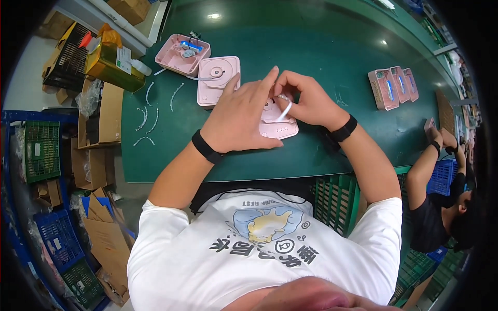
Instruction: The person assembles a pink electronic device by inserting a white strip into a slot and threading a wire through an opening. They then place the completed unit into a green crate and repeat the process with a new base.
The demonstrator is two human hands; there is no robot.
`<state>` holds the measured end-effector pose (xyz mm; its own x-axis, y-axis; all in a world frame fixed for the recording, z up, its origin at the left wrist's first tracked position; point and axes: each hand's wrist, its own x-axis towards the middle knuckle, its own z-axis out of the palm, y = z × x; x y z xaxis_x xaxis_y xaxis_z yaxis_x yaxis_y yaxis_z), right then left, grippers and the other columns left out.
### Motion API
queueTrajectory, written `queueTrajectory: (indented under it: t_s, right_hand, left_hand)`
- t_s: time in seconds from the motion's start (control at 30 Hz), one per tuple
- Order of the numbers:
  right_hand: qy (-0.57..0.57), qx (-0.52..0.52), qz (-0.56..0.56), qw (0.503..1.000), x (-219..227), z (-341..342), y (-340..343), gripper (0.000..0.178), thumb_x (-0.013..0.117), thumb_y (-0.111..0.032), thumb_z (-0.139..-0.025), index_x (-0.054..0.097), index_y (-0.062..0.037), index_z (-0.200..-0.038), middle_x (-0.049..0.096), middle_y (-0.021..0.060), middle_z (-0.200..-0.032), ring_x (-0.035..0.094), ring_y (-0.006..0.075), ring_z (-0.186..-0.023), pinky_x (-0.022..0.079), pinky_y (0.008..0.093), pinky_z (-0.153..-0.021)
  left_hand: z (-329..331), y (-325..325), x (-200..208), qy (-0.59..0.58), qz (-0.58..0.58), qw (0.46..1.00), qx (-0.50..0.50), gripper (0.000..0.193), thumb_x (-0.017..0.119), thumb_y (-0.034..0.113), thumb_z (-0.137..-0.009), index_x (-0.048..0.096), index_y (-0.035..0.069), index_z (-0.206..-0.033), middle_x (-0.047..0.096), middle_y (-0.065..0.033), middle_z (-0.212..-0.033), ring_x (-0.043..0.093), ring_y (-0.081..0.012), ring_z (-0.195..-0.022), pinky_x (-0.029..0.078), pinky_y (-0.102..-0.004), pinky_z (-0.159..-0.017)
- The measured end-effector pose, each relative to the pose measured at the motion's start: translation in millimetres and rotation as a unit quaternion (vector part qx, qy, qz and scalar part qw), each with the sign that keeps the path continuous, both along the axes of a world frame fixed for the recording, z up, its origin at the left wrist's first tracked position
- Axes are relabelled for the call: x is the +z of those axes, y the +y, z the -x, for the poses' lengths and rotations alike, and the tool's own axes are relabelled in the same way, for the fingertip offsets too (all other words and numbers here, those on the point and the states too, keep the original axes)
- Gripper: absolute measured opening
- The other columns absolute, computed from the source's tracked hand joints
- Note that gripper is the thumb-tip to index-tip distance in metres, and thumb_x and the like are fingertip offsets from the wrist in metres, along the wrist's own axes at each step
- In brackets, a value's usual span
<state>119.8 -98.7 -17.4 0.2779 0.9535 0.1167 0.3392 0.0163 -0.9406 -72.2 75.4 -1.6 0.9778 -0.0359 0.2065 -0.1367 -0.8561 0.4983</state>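
A pink plastic cover with small round buttons lies in front of me, partly hidden by my hands. Across its left side my left hand is spread, thumb at the near edge and fingers stretched toward the far side. My right hand is closed in a pinch on a white flat cable that curves up from the cover. The fingertips of both hands come close together there. Just beyond my left hand sits another pink cover with a round centre, with an open pink housing holding wires and a blue part behind it.
Several short white wires lie at the table's left. Three pink housings stand at the right on the green table. A yellow metal can and cardboard boxes are on the left. A co-worker's hand is at far right.
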Motion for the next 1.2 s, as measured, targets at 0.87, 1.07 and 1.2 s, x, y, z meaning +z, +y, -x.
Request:
queueTrajectory:
  t_s: [0.87, 1.07, 1.2]
  right_hand:
    - [-0.072, -0.036, 0.063, 0.995, 28.4, 13.9, -3.6, 0.026, 0.078, 0.001, -0.093, 0.071, -0.0034, -0.118, 0.073, 0.0064, -0.096, 0.069, 0.019, -0.086, 0.057, 0.033, -0.077]
    - [-0.171, 0.016, 0.005, 0.985, 27.7, 9.4, -7.7, 0.017, 0.08, 0.001, -0.092, 0.079, -0.0031, -0.109, 0.076, 0.0081, -0.095, 0.072, 0.0199, -0.086, 0.058, 0.033, -0.076]
    - [-0.237, 0.015, -0.021, 0.971, 23.1, 6.2, -8.5, 0.011, 0.08, 0.001, -0.091, 0.079, -0.0031, -0.102, 0.076, 0.0086, -0.093, 0.073, 0.0209, -0.086, 0.058, 0.0334, -0.074]
  left_hand:
    - [-3.0, 1.6, -14.1, -0.047, 0.016, 0.999, 0.011, 0.143, 0.102, 0.056, -0.068, 0.032, -0.001, -0.178, 0.066, -0.0211, -0.152, 0.064, -0.0384, -0.142, 0.031, -0.0615, -0.133]
    - [-3.7, 2.0, -11.2, -0.032, 0.034, 0.999, 0.002, 0.145, 0.104, 0.051, -0.068, 0.027, 0.001, -0.18, 0.068, -0.0208, -0.147, 0.065, -0.0379, -0.141, 0.033, -0.0616, -0.132]
    - [-3.9, 0.8, -12.5, -0.044, 0.033, 0.998, 0.001, 0.144, 0.104, 0.051, -0.068, 0.028, 0.001, -0.179, 0.069, -0.0208, -0.146, 0.066, -0.0376, -0.14, 0.034, -0.0614, -0.131]
